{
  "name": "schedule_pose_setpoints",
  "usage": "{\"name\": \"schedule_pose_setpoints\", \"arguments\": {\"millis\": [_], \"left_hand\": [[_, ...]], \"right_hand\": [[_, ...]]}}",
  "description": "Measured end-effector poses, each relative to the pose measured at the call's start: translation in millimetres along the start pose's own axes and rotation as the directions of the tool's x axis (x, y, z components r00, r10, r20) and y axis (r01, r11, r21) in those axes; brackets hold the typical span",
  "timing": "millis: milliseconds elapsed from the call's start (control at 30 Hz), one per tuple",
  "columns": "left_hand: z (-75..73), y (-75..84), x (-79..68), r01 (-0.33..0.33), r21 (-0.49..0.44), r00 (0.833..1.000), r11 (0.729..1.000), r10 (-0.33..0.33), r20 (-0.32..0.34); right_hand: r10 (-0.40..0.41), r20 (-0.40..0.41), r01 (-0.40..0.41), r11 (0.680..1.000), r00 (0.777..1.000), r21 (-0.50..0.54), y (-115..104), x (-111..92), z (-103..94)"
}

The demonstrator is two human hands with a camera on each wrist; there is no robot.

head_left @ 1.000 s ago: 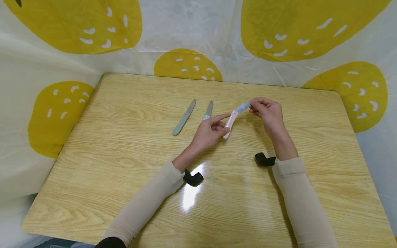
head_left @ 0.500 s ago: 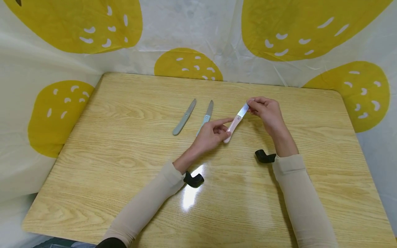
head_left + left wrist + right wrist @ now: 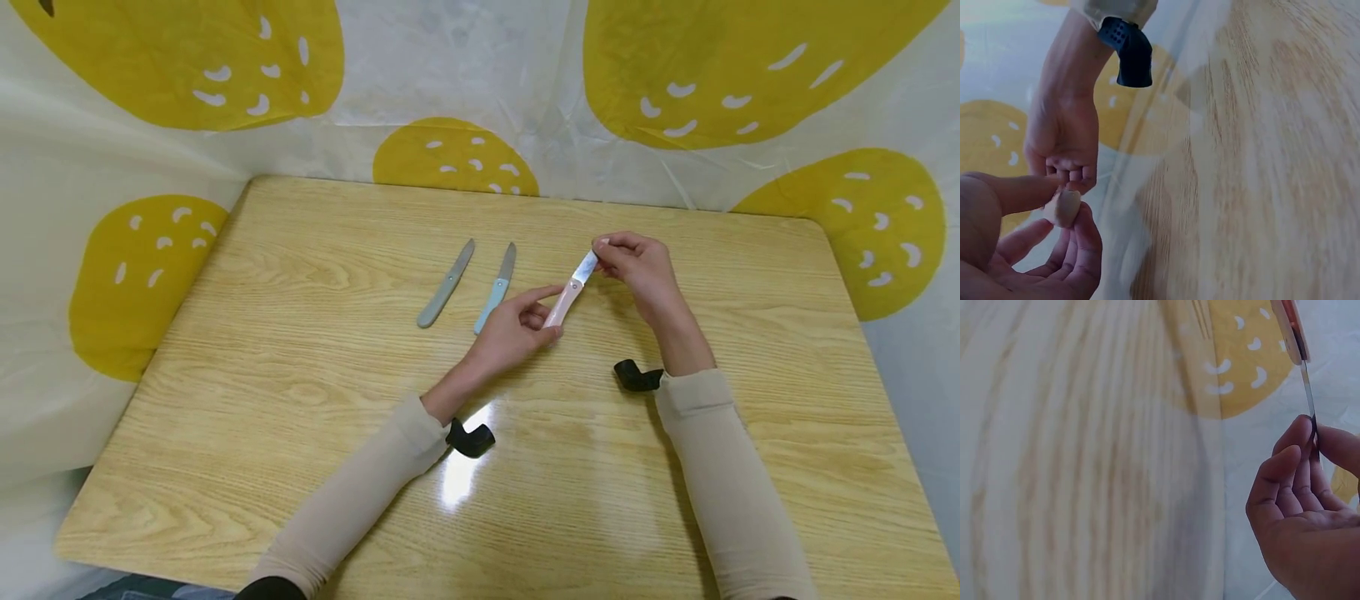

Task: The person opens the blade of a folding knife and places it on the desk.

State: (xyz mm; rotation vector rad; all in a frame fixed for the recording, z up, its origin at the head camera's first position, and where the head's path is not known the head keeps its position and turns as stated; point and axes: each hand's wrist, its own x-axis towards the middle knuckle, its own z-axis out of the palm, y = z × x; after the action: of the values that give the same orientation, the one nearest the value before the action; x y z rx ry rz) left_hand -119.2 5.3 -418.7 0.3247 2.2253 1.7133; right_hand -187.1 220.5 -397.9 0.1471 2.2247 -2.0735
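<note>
A folding knife with a pink handle [image 3: 564, 303] is held above the table between both hands, its blade [image 3: 585, 267] swung out nearly in line with the handle. My left hand [image 3: 512, 333] grips the handle between thumb and fingers; in the left wrist view the handle's butt end [image 3: 1063, 208] faces the camera. My right hand [image 3: 637, 271] pinches the blade near its tip, which the fingers hide. The right wrist view shows the thin blade [image 3: 1308, 390] edge-on, running into the slotted handle. Left of my hands lie a light-blue folding knife [image 3: 497, 292] and a grey-green folding knife [image 3: 446, 285], both unfolded.
The wood-grain table [image 3: 300, 400] has a glossy light reflection near the left wrist. Behind it hangs a white curtain [image 3: 465, 58] with yellow fruit shapes. Black wrist mounts [image 3: 471, 438] stick out from both sleeves.
The pink knife's blade has swung from angled to nearly straight with its handle. My right hand has shifted slightly left, and my left hand slightly down, uncovering the light-blue handle.
</note>
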Motion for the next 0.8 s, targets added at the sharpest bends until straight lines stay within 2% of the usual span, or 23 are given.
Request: {"name": "schedule_pose_setpoints", "arguments": {"millis": [233, 600, 700, 800], "left_hand": [[3.1, -3.3, 0.8, -0.016, 0.041, 1.000, 0.999, 0.015, 0.025], [5.3, -5.4, -0.3, -0.030, 0.159, 0.999, 0.987, 0.025, 0.029], [5.0, -5.1, -1.2, -0.060, 0.231, 0.998, 0.971, 0.057, 0.020], [4.6, -5.0, -0.9, -0.092, 0.331, 0.995, 0.939, 0.096, 0.006]], "right_hand": [[-0.025, -0.048, 0.026, 0.999, 0.999, 0.024, 4.4, 2.7, 2.3], [0.012, -0.085, -0.023, 0.992, 0.996, -0.127, 10.9, 6.1, 1.1], [0.034, -0.091, -0.049, 0.985, 0.995, -0.168, 12.7, 7.4, 0.6], [0.043, -0.095, -0.063, 0.975, 0.995, -0.214, 13.2, 7.6, -0.2]]}}
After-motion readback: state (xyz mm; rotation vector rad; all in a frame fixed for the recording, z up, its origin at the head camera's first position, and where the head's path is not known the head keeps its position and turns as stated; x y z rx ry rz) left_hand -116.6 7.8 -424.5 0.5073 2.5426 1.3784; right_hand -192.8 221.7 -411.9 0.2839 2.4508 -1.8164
